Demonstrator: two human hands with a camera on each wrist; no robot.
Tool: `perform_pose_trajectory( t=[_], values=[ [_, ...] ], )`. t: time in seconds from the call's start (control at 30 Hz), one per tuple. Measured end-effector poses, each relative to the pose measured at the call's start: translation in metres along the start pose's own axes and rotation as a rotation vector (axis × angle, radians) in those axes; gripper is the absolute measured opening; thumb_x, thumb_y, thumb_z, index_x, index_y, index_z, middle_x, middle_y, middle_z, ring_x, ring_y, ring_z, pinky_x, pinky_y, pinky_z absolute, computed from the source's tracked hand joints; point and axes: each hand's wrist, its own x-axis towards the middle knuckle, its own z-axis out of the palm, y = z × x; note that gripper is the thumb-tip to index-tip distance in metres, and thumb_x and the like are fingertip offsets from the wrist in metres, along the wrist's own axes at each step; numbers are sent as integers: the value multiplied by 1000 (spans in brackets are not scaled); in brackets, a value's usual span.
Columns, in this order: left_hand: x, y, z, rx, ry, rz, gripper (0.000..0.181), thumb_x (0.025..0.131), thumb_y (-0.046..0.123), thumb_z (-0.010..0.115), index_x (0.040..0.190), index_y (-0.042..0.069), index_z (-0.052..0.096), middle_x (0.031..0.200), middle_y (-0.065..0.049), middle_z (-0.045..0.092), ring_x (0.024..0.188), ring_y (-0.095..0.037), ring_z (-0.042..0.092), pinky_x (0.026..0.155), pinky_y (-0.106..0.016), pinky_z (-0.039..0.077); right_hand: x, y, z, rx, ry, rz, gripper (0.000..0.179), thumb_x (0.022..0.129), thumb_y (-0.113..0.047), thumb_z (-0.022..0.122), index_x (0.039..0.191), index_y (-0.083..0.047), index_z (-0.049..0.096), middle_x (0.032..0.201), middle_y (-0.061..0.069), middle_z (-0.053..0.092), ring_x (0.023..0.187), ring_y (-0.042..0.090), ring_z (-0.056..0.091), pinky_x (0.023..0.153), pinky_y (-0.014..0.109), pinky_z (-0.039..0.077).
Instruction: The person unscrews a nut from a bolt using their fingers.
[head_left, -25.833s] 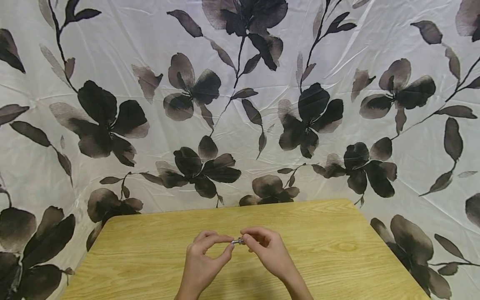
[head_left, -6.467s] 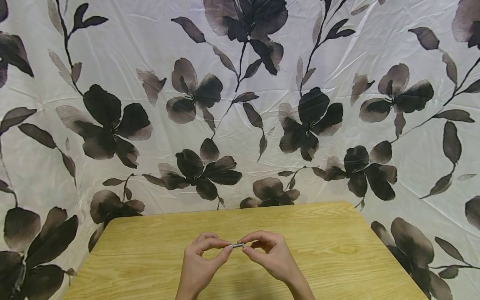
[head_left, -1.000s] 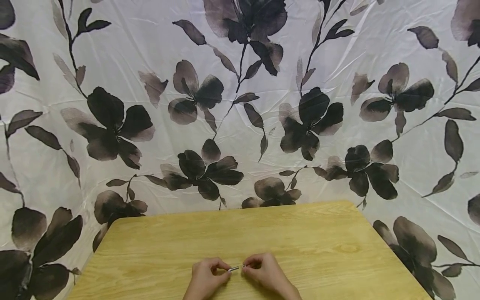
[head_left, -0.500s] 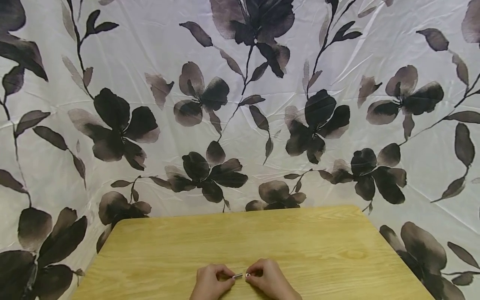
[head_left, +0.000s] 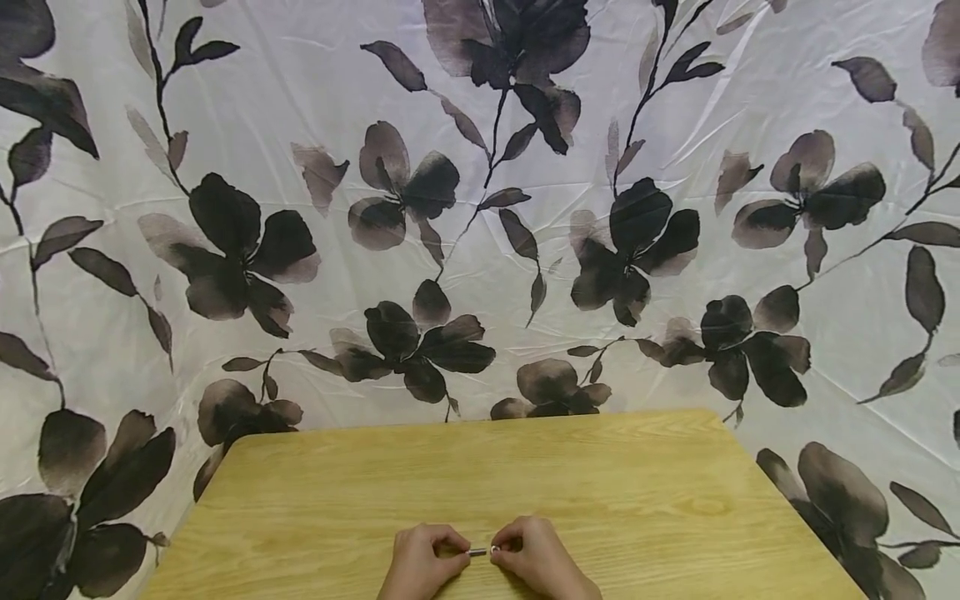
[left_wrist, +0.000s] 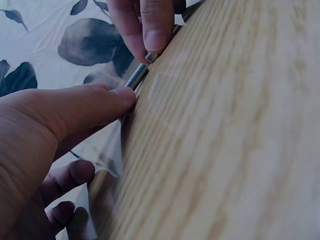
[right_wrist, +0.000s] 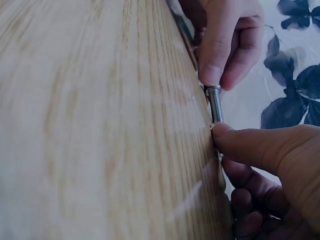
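My left hand (head_left: 426, 560) pinches a silver bolt (head_left: 477, 552) by its head end between thumb and index finger, low over the wooden table. The threaded shank points right; its ridges show plainly on the bolt (left_wrist: 136, 76) in the left wrist view. My right hand (head_left: 538, 557) pinches a small metal nut (head_left: 494, 549) at its fingertips, mostly covered by them. A narrow gap separates the nut from the bolt's tip in the head view. From the right wrist view, the bolt (right_wrist: 215, 104) spans between both hands and the nut is hidden by the fingers.
The light wood-grain table (head_left: 337, 483) spreads under and beyond both hands, with rounded far corners. Behind and beside it hangs a white cloth (head_left: 300, 108) printed with dark flowers.
Earlier, the nut sat on the bolt's shank, the hands held higher. By one second ago they were lower, nut and bolt apart. Since half a second ago, the bolt has turned slightly more level.
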Motion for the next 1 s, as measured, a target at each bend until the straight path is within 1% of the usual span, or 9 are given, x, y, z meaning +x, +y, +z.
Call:
perform_pose_trajectory(
  t=[0.13,0.37,0.6,0.67,0.73,0.8,0.9,0.97,1.0],
  values=[
    [2,0,-1,5,-6,15,12,76,28,90,83,31,81,85,21,75,75,3,54,81,-31,34,1,0,-1,0,6,3,7,89,-12,81,93,-7,82,86,-4,74,72,-1,61,64,20,52],
    [3,-1,-2,-12,-47,-9,13,76,26,89,86,31,81,88,18,76,72,1,48,78,-30,31,0,1,-2,24,0,11,9,89,-12,81,95,-5,81,86,-5,72,72,-1,60,65,20,52],
    [4,-3,-3,0,-47,-1,14,76,26,89,87,31,81,87,19,75,65,0,42,76,-30,29,1,2,-1,25,-2,5,11,88,-12,81,95,-4,81,86,-7,71,73,-1,60,65,20,52],
    [5,-4,-4,8,-52,4,15,76,26,89,88,31,81,88,19,75,66,0,44,76,-30,30,2,1,-1,30,-7,8,11,89,-13,81,96,-4,81,87,-7,72,73,-1,61,66,20,52],
    [6,-5,-5,7,-63,5,16,76,27,89,90,31,81,90,20,76,72,1,53,77,-29,34,3,1,-1,34,-14,19,11,89,-13,81,97,-5,81,87,-8,72,73,-1,61,66,20,52],
    [6,-6,-7,-16,-83,-5,17,77,28,89,93,29,82,93,18,77,81,-3,61,77,-28,40,3,0,-2,40,-29,28,12,90,-14,80,97,-5,81,87,-7,73,74,-1,61,66,20,52],
    [7,-6,-12,-87,-120,-40,25,80,30,87,103,22,81,99,12,78,95,-11,68,75,-26,49,4,-1,-6,65,-54,47,13,92,-17,78,100,-7,79,90,-7,73,76,1,63,67,22,53],
    [7,-5,-17,-131,-135,-57,34,83,32,86,112,16,79,105,4,79,97,-17,68,75,-26,51,4,0,-11,70,-61,40,16,94,-20,77,103,-7,78,92,-5,73,79,2,64,69,22,53],
    [7,-5,-19,-139,-138,-63,38,85,34,85,116,13,77,108,1,78,99,-20,68,76,-27,52,3,1,-13,66,-61,38,18,95,-21,76,104,-6,78,93,-5,74,80,2,64,70,22,53]
  ],
)
